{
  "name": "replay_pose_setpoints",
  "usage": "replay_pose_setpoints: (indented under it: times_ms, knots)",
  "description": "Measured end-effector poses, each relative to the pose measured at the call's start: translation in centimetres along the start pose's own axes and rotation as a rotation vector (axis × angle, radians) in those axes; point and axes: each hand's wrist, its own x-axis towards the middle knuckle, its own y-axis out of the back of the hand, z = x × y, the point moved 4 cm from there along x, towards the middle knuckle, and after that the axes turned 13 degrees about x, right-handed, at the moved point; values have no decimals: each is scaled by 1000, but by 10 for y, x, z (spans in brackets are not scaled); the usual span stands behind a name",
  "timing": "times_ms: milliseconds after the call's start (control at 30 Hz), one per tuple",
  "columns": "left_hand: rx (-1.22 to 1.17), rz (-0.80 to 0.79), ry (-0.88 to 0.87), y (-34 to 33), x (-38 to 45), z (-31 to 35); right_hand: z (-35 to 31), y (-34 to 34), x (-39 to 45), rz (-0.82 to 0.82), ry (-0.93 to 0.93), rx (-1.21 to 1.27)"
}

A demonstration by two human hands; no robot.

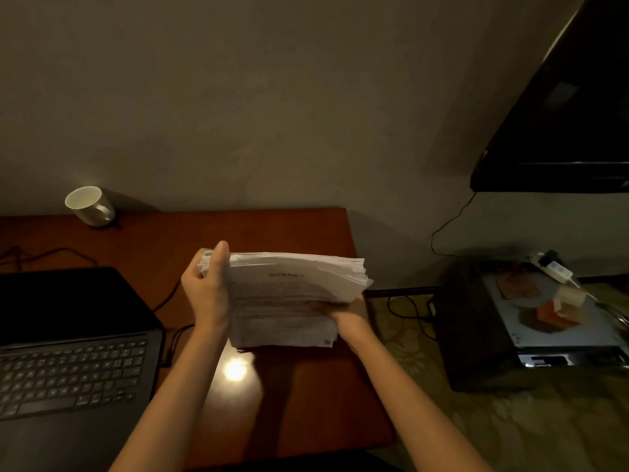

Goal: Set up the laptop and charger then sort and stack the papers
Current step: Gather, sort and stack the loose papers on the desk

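A thick stack of white printed papers (286, 291) is held tilted above the right part of the wooden desk (306, 386), its lower edge resting near the desk top. My left hand (207, 287) grips the stack's left edge, thumb up along it. My right hand (343, 313) holds the stack from the right, fingers under the sheets. An open dark laptop (68, 335) stands at the left with its screen off. A black charger cable (170, 294) runs across the desk to the laptop's right side.
A white mug (90, 206) stands at the back left by the wall. Right of the desk, a dark box (476, 328) carries a grey device and a white power strip (553, 269). A black TV (561, 124) hangs at the upper right. The floor has patterned carpet.
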Motion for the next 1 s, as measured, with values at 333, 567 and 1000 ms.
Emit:
replay_pose_setpoints:
  times_ms: [333,567,1000]
  knots:
    - [10,-200,38,13,-18,-28,29,3,-7,10,0,-64]
    - [278,-167,236,69,-37,-80,29,-12,-7,-81,-59,74]
    - [-377,-30,438,64,-94,-86,39,-61,-35,-385,-287,526]
